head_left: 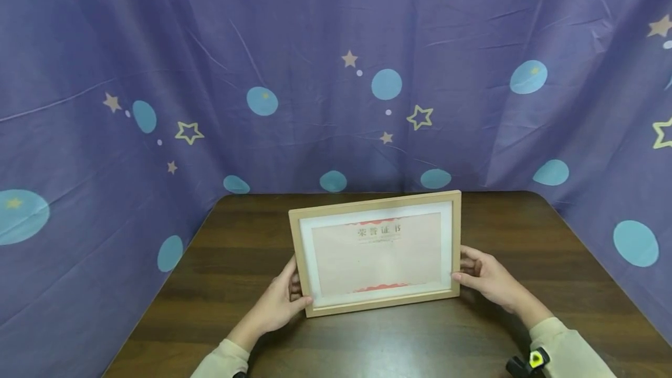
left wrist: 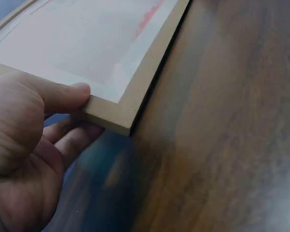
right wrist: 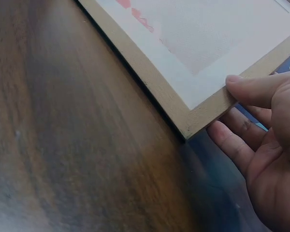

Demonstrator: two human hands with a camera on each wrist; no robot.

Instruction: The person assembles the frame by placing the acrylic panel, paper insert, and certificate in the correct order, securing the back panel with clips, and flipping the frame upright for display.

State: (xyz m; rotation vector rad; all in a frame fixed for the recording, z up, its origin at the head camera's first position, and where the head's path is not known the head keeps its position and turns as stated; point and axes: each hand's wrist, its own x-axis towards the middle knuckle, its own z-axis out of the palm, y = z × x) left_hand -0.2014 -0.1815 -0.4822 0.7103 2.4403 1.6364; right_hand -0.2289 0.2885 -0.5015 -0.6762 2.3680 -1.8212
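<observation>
A light wooden picture frame (head_left: 378, 311) with a white mat and a pale certificate (head_left: 378, 261) inside stands nearly upright over the table, its left side a little lower in the head view. My left hand (head_left: 278, 301) grips its left side near the bottom corner, thumb on the front and fingers behind. On the opposite side my right hand (head_left: 488, 279) pinches the lower right edge the same way. Both wrist views show the thumbs on the wooden border, with the fingertips partly hidden behind it. The bottom edge of the frame is close to the tabletop.
The dark brown wooden table (head_left: 220, 284) has rounded far corners. Behind it and along both sides hangs a purple curtain (head_left: 315, 133) with stars and blue dots. A black strap with a yellow tag (head_left: 536, 359) is at the right wrist.
</observation>
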